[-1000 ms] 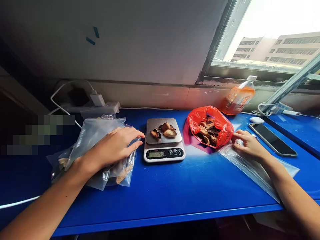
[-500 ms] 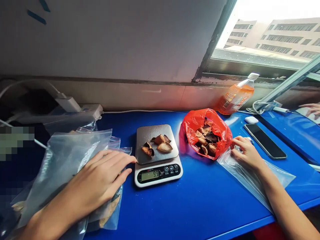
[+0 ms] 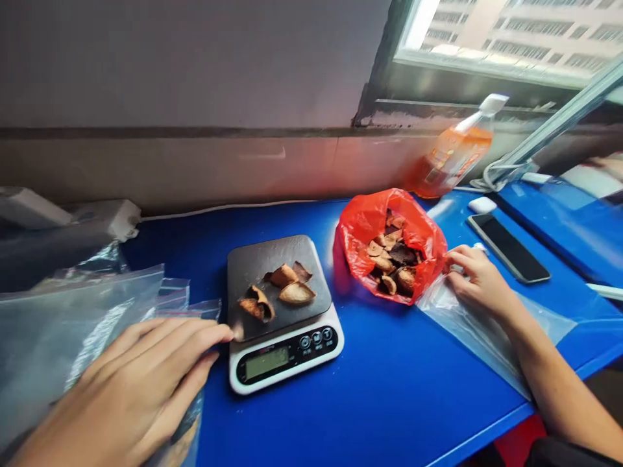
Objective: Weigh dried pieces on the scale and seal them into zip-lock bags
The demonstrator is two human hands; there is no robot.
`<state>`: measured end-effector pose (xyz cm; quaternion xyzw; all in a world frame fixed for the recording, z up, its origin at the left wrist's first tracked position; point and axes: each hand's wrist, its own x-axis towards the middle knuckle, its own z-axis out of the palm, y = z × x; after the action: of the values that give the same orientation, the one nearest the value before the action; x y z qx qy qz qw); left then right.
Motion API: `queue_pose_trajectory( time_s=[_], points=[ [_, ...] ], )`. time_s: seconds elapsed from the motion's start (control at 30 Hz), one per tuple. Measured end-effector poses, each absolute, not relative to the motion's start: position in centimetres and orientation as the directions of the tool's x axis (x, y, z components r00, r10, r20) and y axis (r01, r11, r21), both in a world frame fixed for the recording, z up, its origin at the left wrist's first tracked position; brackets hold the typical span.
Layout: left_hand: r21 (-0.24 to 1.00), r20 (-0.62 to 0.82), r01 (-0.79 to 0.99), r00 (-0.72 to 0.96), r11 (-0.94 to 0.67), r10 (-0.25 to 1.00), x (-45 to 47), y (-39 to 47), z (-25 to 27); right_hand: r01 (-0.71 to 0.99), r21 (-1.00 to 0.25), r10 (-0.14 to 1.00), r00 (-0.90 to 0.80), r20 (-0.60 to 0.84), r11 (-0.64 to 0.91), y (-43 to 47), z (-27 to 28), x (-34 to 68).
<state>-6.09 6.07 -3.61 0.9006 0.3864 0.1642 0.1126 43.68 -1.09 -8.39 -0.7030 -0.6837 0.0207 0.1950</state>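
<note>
My left hand (image 3: 141,383) lies over clear zip bags (image 3: 121,292), fingers stretched out, its fingertips at the left edge of a kitchen scale (image 3: 282,327). On the scale's metal plate rest several brown dried husk pieces (image 3: 296,293). The display is too blurred to read. To the right, a red plastic bag (image 3: 357,224) stands with its mouth spread, holding many similar dried pieces (image 3: 384,263). My right hand (image 3: 479,279) has its fingers closed on the bag's right rim. Under that wrist lies a flat clear plastic bag (image 3: 540,318).
Behind the red bag, a bottle of orange drink (image 3: 452,159) leans by the wall. A phone (image 3: 509,248) and a white earbud case (image 3: 481,205) lie at the right. A white power strip (image 3: 114,220) sits back left. Another person's blurred hand (image 3: 610,165) shows at far right.
The head view has shifted, so the scale and bags appear further left and the scale larger. Both hands keep about the same places beside the scale and the red bag.
</note>
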Motion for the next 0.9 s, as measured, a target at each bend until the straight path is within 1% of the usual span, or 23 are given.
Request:
queue_pose_trajectory(
  time_s=[0.03,0.07,0.13,0.3,0.37,0.5,0.6,0.73,0.83,0.87,0.9],
  points=[
    [0.299,0.154,0.689,0.649,-0.661,0.745,-5.8,5.9,-3.1,0.954,-0.300,0.972,0.059,0.229,0.012,-1.2,-8.4,43.9],
    [0.288,0.102,0.679,0.680,-0.676,0.726,-5.4,5.7,-2.6,0.956,-0.293,0.971,0.058,0.231,0.013,-1.2,-8.5,44.2],
    [0.257,0.067,0.701,0.673,-0.665,0.736,-4.9,5.5,-2.0,0.958,-0.285,0.969,0.051,0.242,0.021,-1.3,-8.7,44.8],
    [0.156,-0.002,0.681,0.725,-0.716,0.689,-4.8,5.3,-1.9,0.955,-0.292,0.973,0.012,0.230,0.057,-1.8,-8.7,45.6],
    [0.140,-0.015,0.674,0.734,-0.725,0.680,-4.8,5.3,-2.0,0.947,-0.314,0.978,0.003,0.210,0.065,-2.0,-8.4,45.6],
    [0.133,-0.023,0.681,0.729,-0.720,0.685,-4.8,5.3,-2.1,0.932,-0.361,0.985,0.039,0.168,0.025,-1.9,-8.3,45.4],
    [0.149,-0.033,0.684,0.725,-0.714,0.688,-4.7,5.4,-2.1,0.931,-0.363,0.982,0.043,0.182,0.027,-1.7,-8.5,45.4],
    [0.170,-0.024,0.689,0.718,-0.704,0.696,-4.6,5.4,-2.0,0.939,-0.335,0.967,0.004,0.255,0.084,-1.8,-8.1,45.6],
    [0.213,0.001,0.686,0.712,-0.696,0.702,-4.7,5.5,-1.7,0.956,-0.257,0.909,-0.021,0.415,0.139,-2.5,-6.0,45.2],
    [0.229,0.016,0.682,0.711,-0.694,0.703,-4.8,5.5,-1.6,0.968,-0.223,0.887,-0.001,0.462,0.117,-2.8,-5.0,44.8],
    [0.243,0.038,0.676,0.710,-0.695,0.703,-4.9,5.5,-1.3,0.971,-0.215,0.861,0.022,0.507,0.101,-3.0,-3.9,44.1]
  ],
)
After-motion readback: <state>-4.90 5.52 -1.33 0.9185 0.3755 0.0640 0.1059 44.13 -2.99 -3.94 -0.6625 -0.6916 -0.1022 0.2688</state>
